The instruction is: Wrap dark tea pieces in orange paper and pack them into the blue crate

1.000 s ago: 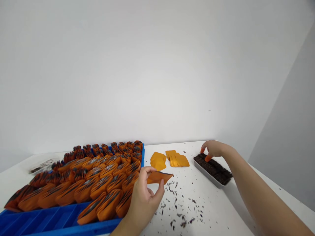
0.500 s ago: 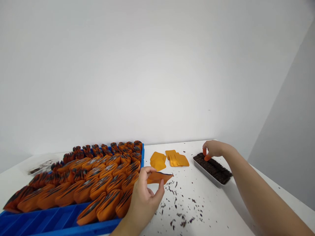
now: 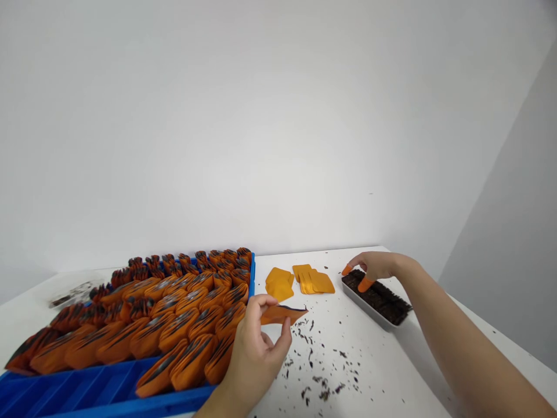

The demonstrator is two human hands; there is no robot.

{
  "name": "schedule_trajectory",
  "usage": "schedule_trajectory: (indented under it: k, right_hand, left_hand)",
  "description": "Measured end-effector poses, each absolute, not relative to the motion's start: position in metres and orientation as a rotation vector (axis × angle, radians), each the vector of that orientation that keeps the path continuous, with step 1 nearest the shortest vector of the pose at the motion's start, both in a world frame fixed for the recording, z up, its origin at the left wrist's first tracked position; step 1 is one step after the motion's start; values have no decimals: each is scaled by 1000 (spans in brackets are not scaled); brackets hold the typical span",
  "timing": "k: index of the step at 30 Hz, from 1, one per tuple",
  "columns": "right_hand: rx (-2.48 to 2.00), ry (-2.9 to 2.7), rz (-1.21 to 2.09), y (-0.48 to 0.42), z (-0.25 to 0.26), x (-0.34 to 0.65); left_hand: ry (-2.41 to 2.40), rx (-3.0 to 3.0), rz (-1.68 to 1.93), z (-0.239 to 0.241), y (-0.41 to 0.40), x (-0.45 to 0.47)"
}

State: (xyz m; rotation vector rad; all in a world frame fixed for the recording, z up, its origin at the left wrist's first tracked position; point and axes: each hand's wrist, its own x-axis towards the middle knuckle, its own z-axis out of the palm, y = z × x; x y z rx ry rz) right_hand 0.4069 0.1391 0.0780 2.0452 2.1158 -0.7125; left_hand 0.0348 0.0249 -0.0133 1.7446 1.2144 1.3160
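My left hand point(image 3: 262, 342) pinches a small orange pouch point(image 3: 284, 314) with a dark edge along its top, held above the table. At the right, my right hand point(image 3: 375, 268) reaches over a metal tray point(image 3: 368, 310) filled with dark brown, crumbly blocks point(image 3: 387, 303). Orange finger covers sit on its thumb and index finger. These two fingers are spread apart, the thumb down at the blocks and the index finger by the tray's far left end. Nothing shows between them.
A blue compartment tray point(image 3: 100, 388) on the left holds rows of orange packets point(image 3: 150, 335). Yellow cards point(image 3: 319, 281) lie in loose piles by the wall. Dark crumbs point(image 3: 322, 388) are scattered on the white table point(image 3: 369, 371). A clear plastic piece point(image 3: 69, 293) lies far left.
My right hand's index finger has moved left, away from the thumb, so the fingers are wider apart. My left hand and the orange pouch stay nearly still.
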Motion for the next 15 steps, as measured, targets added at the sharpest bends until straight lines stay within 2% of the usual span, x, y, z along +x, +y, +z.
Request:
schedule_trajectory:
  k: [15]
  right_hand:
    - [2052, 2143, -605, 141, 73, 389]
  left_hand:
    - [1210, 1742, 1337, -10, 23, 35]
